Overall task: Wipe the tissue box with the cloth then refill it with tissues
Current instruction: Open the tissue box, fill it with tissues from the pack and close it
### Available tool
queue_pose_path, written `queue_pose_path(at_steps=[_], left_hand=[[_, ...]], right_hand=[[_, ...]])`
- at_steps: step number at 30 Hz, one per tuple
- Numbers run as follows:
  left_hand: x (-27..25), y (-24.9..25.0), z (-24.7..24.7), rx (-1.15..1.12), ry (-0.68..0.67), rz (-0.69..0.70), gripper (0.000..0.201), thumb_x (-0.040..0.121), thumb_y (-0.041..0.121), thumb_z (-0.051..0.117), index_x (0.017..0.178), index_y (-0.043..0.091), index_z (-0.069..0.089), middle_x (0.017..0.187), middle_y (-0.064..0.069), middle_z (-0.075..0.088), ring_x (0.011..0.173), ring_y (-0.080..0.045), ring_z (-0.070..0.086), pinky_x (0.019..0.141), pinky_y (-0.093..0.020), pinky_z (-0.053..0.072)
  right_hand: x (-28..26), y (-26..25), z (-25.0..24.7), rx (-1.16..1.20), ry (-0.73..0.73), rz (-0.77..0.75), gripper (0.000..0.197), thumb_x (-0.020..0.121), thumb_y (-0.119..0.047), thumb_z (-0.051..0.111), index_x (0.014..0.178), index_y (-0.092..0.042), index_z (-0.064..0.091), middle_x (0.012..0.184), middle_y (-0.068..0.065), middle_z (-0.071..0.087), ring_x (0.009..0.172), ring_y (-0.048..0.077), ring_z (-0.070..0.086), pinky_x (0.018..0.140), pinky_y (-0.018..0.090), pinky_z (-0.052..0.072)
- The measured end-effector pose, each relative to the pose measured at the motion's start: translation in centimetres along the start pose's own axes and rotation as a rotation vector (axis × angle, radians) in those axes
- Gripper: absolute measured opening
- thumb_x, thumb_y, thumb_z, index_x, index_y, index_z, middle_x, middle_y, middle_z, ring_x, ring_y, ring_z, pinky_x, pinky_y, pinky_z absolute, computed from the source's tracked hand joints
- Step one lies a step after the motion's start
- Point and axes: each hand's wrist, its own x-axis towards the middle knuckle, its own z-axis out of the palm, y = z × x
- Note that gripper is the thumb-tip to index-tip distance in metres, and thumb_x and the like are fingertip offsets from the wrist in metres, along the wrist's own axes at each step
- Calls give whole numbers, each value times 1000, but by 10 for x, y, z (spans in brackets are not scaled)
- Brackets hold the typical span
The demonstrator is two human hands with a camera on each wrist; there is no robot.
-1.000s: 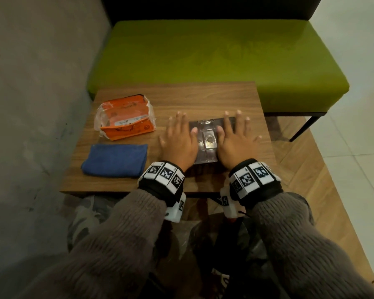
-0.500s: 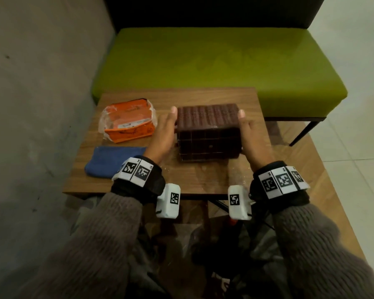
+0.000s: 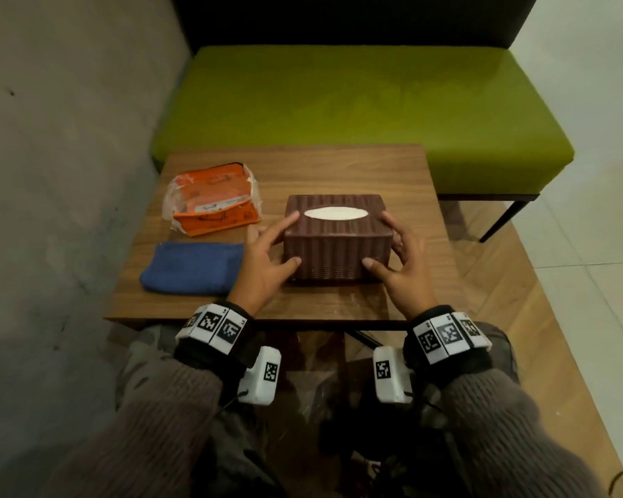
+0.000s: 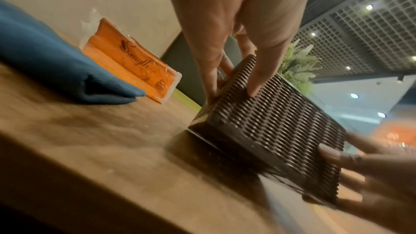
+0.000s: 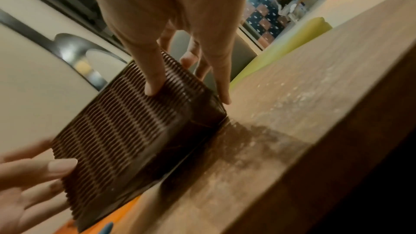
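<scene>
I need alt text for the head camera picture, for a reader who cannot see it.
Two hands, left hand and right hand, hold a brown woven tissue box on a wooden table. Beside it lie a folded blue cloth and an orange tissue pack.

Brown woven tissue box (image 3: pixel 337 242) upright, tissues showing

Tissue pack (image 3: pixel 212 197) and cloth (image 3: pixel 191 268) are crowding the table's (image 3: pixel 339 167) left side; far and right strips are lying bare.
</scene>
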Motion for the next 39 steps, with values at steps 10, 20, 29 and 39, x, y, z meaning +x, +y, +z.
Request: queue_pose_path(at_steps=[10, 20, 29, 39], left_hand=[[17, 21, -4, 310, 34, 138, 10, 84, 21, 65, 93, 22, 70, 109, -3, 44, 109, -12, 42, 96, -26, 31], [71, 70, 37, 1206, -391, 370, 20, 75, 32, 70, 93, 24, 70, 147, 0, 30, 137, -26, 18, 107, -50, 20], [72, 58, 38, 1168, -350, 411, 18, 83, 25, 57, 91, 17, 71, 142, 0, 40, 133, -23, 27, 100, -46, 24], [84, 58, 45, 1252, -509, 435, 27, 81, 31, 65, 105, 19, 68, 150, 3, 32, 139, -21, 22, 101, -45, 27]], right_hand=[[3, -19, 7, -322, 21, -137, 64, 72, -52, 67, 126, -20, 53, 123, 4, 42, 116, 14, 42, 101, 14, 33], [29, -19, 30, -602, -166, -7, 106, 69, -56, 75, 149, -12, 20, 157, 2, 22, 147, 20, 7, 116, 51, 19], [28, -19, 31, -592, -139, -23, 107, 68, -54, 76, 149, -11, 21, 157, 3, 22, 147, 20, 8, 117, 48, 19], [27, -21, 30, -584, -138, -26, 106, 69, -55, 76, 149, -11, 21, 157, 3, 23, 147, 19, 8, 119, 44, 18]])
